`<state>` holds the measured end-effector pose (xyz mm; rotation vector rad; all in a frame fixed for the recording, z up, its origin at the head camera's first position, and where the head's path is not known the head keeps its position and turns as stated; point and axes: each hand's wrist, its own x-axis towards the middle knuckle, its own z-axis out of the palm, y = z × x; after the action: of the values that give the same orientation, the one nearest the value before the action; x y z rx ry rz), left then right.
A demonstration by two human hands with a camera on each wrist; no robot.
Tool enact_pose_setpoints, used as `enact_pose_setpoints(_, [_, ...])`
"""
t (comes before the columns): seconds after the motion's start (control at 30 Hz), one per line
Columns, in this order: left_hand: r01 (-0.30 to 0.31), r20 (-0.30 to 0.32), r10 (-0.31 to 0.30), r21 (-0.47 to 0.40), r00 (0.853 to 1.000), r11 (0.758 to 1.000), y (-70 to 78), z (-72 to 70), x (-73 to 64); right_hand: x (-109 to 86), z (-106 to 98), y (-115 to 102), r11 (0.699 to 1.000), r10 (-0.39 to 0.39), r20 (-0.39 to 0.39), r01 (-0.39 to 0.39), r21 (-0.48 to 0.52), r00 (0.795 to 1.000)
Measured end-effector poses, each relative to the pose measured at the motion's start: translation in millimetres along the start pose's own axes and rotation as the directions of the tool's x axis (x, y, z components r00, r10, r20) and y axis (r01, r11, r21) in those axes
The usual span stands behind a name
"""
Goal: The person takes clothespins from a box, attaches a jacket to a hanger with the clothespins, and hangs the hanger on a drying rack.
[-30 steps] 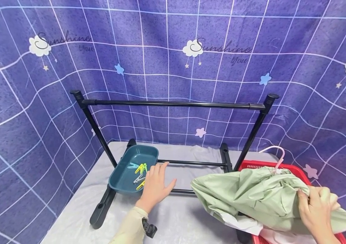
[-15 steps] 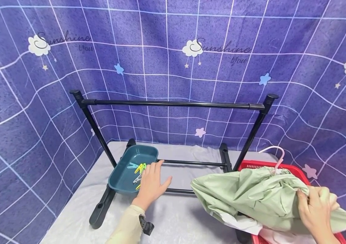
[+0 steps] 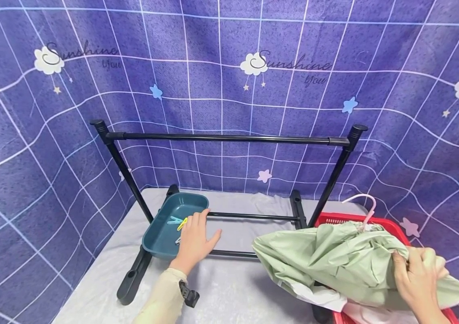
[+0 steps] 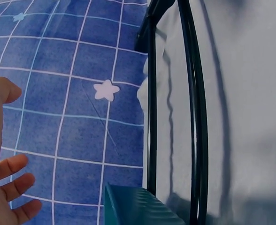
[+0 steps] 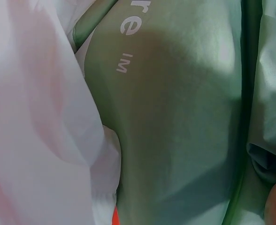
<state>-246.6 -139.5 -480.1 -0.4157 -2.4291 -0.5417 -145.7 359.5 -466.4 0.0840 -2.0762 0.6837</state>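
Observation:
My left hand [image 3: 194, 238] hovers with fingers extended over the right side of a teal tray [image 3: 154, 249], hiding part of it. In the tray lie several clothespins: a light blue one [image 3: 174, 220] and a yellow one [image 3: 182, 224] show beside the hand. The left wrist view has the fingers [image 4: 18, 190] apart, with nothing between them. My right hand [image 3: 417, 274] grips the bunched edge of a light green garment [image 3: 314, 252]. From the garment's top rises the hook of a pink hanger [image 3: 372, 209]. White lettering shows on its cloth in the right wrist view.
A black rack [image 3: 225, 137] stands on the grey-white covered surface [image 3: 237, 288], its lower bars near my left hand. Under the garment sits a red basket [image 3: 391, 225] with white and pink cloth [image 3: 365, 312]. A purple grid-patterned curtain [image 3: 221, 90] surrounds the scene.
My left hand has moved left, further over the teal tray, and covers more of the clothespins. The right hand and the green garment stay in place.

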Motion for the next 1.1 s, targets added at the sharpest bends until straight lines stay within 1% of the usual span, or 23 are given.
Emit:
enact_pose_setpoints(0.17, [0.021, 0.014, -0.021, 0.006, 1.0, 1.0, -5.4, -0.6, -0.8, 0.3, 0.5, 0.3, 1.0, -0.005, 0.0, 0.005, 0.003, 1.0])
enact_pose_setpoints(0.3, [0.055, 0.033, -0.055, 0.004, 0.998, 0.998, -8.6, -2.7, -1.3, -0.8, 0.6, 1.2, 1.0, 0.001, 0.0, -0.001, 0.0, 1.0])
enact_pose_setpoints(0.43, [0.088, 0.063, -0.087, -0.012, 0.994, 0.996, -11.3, -4.6, -1.7, -2.4, 0.4, 2.1, 1.0, 0.003, -0.001, -0.003, 0.002, 1.0])
enact_pose_setpoints(0.6, [0.124, 0.088, -0.123, -0.003, 0.988, 0.992, -14.8, -6.7, -1.2, -3.6, 0.2, 3.3, 1.0, -0.007, -0.002, 0.007, 0.007, 1.0])
enact_pose_setpoints(0.7, [0.13, 0.091, -0.131, 0.013, 0.987, 0.991, -17.8, -8.0, -0.8, -3.7, 0.1, 3.3, 1.0, -0.005, 0.001, 0.005, 0.004, 1.0])
enact_pose_setpoints(0.9, [0.122, 0.076, -0.124, 0.028, 0.989, 0.992, -24.5, -8.2, -1.3, -3.6, -0.6, 2.7, 1.0, 0.007, 0.006, -0.007, 0.003, 1.0])
enact_pose_setpoints(1.1, [0.152, 0.108, -0.157, 0.053, 0.982, 0.987, -27.9, -10.6, -2.2, -4.3, -1.2, 2.7, 1.0, 0.009, 0.006, -0.009, 0.001, 1.0])
